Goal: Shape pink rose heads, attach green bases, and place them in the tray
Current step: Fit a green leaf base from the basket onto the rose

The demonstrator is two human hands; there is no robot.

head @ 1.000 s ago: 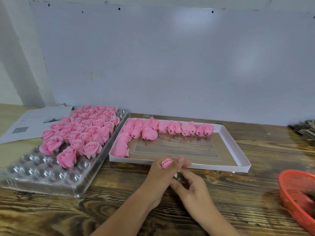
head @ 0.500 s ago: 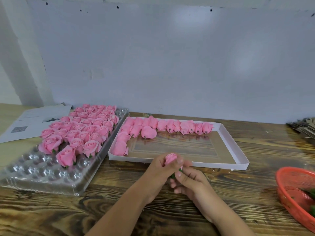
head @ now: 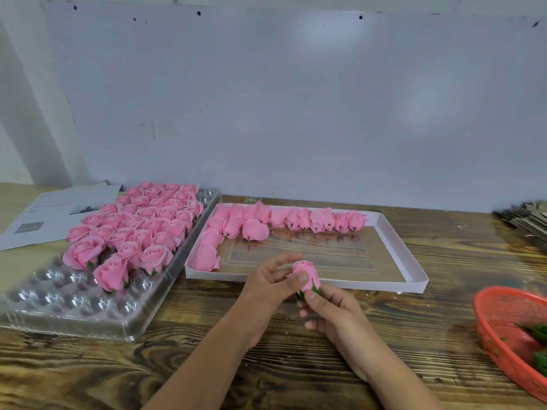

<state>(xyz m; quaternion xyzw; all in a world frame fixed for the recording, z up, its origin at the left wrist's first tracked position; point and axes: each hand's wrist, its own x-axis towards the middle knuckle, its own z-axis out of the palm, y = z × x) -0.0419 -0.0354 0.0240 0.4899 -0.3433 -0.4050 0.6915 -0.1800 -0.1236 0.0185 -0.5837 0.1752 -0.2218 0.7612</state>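
A pink rose head point(head: 307, 272) with a green base point(head: 305, 294) under it is held upright between both hands, just in front of the white box. My right hand point(head: 331, 313) pinches the green base from below. My left hand point(head: 270, 284) holds the petals, thumb on the bloom's front, fingers loosely spread behind it. The clear plastic tray point(head: 59, 303) at left carries several finished roses point(head: 139, 229) with green bases in its far rows; its near cups hold none. Unshaped pink buds point(head: 266, 218) lie along the back and left of the white box point(head: 393, 253).
A red mesh basket point(head: 503, 318) with green bases point(head: 540, 332) sits at the right edge. Printed paper point(head: 56, 211) lies at far left, a stack of flat card pieces point(head: 527, 220) at far right. A pale wall stands behind the wooden table point(head: 296, 365).
The rose has risen out of my hands and now shows fully, with its green base visible. My left fingers have opened away from the bloom; my right hand has shifted under the base.
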